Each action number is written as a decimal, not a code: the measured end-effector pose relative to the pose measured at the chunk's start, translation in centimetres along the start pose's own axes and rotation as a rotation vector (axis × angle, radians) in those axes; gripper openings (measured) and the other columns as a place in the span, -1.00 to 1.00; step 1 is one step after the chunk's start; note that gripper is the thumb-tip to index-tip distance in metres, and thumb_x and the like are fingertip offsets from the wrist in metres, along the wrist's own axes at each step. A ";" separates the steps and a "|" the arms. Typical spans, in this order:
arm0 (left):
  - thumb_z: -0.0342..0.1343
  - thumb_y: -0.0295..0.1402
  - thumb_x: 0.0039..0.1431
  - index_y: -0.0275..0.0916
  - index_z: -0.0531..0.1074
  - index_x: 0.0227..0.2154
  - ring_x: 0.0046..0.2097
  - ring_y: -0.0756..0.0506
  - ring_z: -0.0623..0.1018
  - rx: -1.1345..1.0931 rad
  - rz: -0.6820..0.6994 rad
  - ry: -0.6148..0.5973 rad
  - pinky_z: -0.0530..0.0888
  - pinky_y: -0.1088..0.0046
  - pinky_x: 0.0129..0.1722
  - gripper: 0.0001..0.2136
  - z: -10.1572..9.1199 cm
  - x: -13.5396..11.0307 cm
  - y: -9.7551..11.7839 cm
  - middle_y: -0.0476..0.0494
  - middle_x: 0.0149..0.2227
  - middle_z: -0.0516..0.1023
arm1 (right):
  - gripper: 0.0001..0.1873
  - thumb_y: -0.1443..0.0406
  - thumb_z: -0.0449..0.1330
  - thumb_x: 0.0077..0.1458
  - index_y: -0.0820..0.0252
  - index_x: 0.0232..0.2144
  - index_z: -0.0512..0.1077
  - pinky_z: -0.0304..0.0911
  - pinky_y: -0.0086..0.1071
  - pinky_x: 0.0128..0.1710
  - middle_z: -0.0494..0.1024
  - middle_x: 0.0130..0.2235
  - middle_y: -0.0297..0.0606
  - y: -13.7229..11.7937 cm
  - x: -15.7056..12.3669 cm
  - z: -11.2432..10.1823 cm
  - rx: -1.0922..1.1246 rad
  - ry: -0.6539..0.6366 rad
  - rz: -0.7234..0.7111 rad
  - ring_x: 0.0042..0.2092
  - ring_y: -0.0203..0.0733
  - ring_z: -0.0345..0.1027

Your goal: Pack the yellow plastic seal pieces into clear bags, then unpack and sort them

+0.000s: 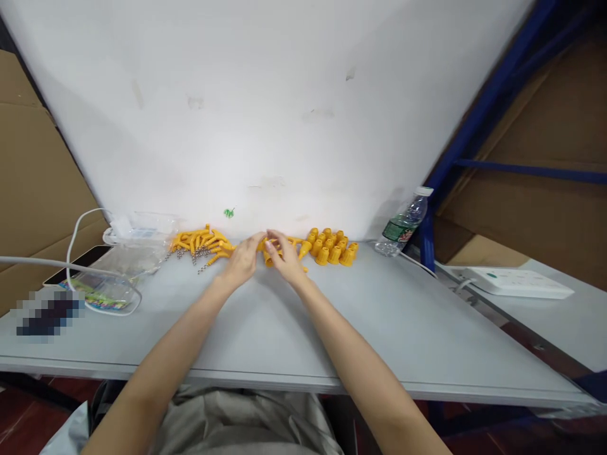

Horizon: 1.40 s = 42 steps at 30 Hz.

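Observation:
My left hand and my right hand meet at the middle of the table, close to the white back panel. Between them shows a yellow plastic piece. The fingers of both hands curl around it, and they hide most of its shape. Left of my left hand lies a pile of yellow-handled corkscrews with metal spirals. Just right of my right hand rest more yellow plastic parts, partly covered by the hand. Beyond them, several yellow ribbed caps stand upright in a group.
A plastic bottle leans at the back right, near a white power strip. Clear plastic bags, a white cable and a dark flat device lie at left. Cardboard borders the left side; a blue frame stands right.

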<state>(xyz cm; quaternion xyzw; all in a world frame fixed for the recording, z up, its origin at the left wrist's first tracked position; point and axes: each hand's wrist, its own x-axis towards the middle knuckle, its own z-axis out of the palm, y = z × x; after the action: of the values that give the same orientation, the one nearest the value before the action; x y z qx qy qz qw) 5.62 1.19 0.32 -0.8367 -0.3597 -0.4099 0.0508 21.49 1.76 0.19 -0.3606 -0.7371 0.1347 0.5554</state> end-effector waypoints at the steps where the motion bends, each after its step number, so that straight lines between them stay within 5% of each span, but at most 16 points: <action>1: -0.20 -0.60 0.20 -0.26 0.16 0.19 0.10 -0.09 0.46 -0.003 0.020 -0.023 0.39 0.31 0.10 -0.52 0.2 -0.7 0.0 -0.28 0.08 0.46 | -0.60 0.09 0.02 0.20 0.13 0.03 0.29 0.31 -0.23 -0.11 0.49 -0.09 -0.12 -0.4 -0.3 0.9 0.018 -0.062 -0.013 -0.14 -0.12 0.38; 5: -0.22 -0.61 0.20 -0.28 0.18 0.19 0.04 -0.10 0.51 0.044 0.025 -0.065 0.43 0.26 0.06 -0.51 0.0 -1.7 -1.0 -0.28 0.02 0.50 | -0.57 0.11 -0.02 0.23 0.19 0.06 0.28 0.33 -0.23 -0.16 0.50 -0.16 -0.12 -0.6 -1.1 2.3 0.046 -0.143 0.002 -0.18 -0.12 0.39; 8: -0.19 -0.62 0.17 -0.28 0.25 0.15 0.12 -0.14 0.46 0.140 -0.060 0.023 0.39 0.18 0.12 -0.52 -1.1 -1.5 -1.7 -0.32 0.07 0.47 | -0.55 0.09 0.05 0.19 0.21 0.04 0.31 0.34 -0.25 -0.24 0.50 -0.15 -0.11 -0.3 -1.1 2.2 0.021 -0.117 0.014 -0.29 -0.16 0.37; 15: -0.17 -0.57 0.21 -0.22 0.45 -0.11 0.19 -0.16 0.39 0.227 -0.084 0.049 0.34 0.12 0.18 -0.66 -1.9 -1.3 -2.2 -0.27 0.10 0.46 | -0.67 0.17 0.08 0.19 0.21 -0.06 0.35 0.31 -0.24 -0.22 0.51 -0.21 -0.11 0.3 -1.1 1.9 -0.159 -0.144 -0.144 -0.27 -0.12 0.38; 20: -0.15 -0.52 0.25 -0.22 0.46 -0.09 0.11 -0.17 0.46 0.300 -0.190 -0.059 0.35 0.15 0.13 -0.68 -1.7 -1.1 -1.8 -0.25 -0.03 0.56 | -0.68 0.33 -0.02 0.23 0.20 0.00 0.36 0.21 -0.20 -0.05 0.50 -0.08 -0.03 0.9 -1.0 0.9 -0.479 -0.170 -0.241 -0.03 -0.03 0.35; 24: -0.08 -0.42 0.27 -0.16 0.46 -0.07 0.08 -0.20 0.47 0.367 -0.321 -0.087 0.37 0.17 0.08 -0.73 -2.0 -1.1 -1.3 -0.22 0.18 0.40 | -0.61 0.43 -0.07 0.22 0.14 0.02 0.38 0.09 -0.21 0.00 0.49 0.03 -0.08 0.9 -0.9 0.2 -0.631 -0.181 -0.258 0.03 -0.08 0.33; 29: -0.11 -0.37 0.30 -0.16 0.40 0.06 -0.07 -0.19 0.55 0.382 -0.500 -0.075 0.44 0.31 -0.09 -0.67 -2.4 -1.2 -1.3 -0.27 0.12 0.41 | -0.68 0.34 -0.02 0.25 0.16 0.00 0.38 0.00 -0.16 0.05 0.51 0.02 -0.07 0.5 -1.1 0.3 -0.683 -0.129 -0.225 0.02 -0.04 0.32; 34: -0.08 -0.35 0.29 -0.12 0.40 0.08 -0.12 -0.16 0.56 0.335 -0.494 -0.113 0.44 0.40 -0.18 -0.66 -2.7 -1.5 -1.7 -0.21 -0.01 0.48 | -0.71 0.23 0.02 0.26 0.22 -0.04 0.39 -0.01 -0.09 0.07 0.55 -0.07 -0.02 1.0 -1.1 0.6 -0.680 -0.239 -0.167 0.00 0.03 0.33; 42: 0.01 -0.25 0.23 -0.10 0.44 0.04 -0.08 -0.20 0.56 0.338 -0.582 -0.184 0.43 0.37 -0.16 -0.66 -2.6 -1.4 -1.3 -0.15 -0.04 0.56 | -0.76 0.43 0.00 0.18 0.18 -0.14 0.37 -0.05 0.00 0.13 0.51 -0.03 -0.04 1.1 -0.7 0.5 -0.777 -0.189 -0.170 0.01 0.02 0.31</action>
<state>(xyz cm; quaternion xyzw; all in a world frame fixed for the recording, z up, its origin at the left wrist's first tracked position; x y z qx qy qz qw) 2.60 0.38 0.75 -0.7123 -0.6491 -0.2645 0.0372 21.50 2.13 -1.14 -0.4675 -0.8081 -0.1674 0.3169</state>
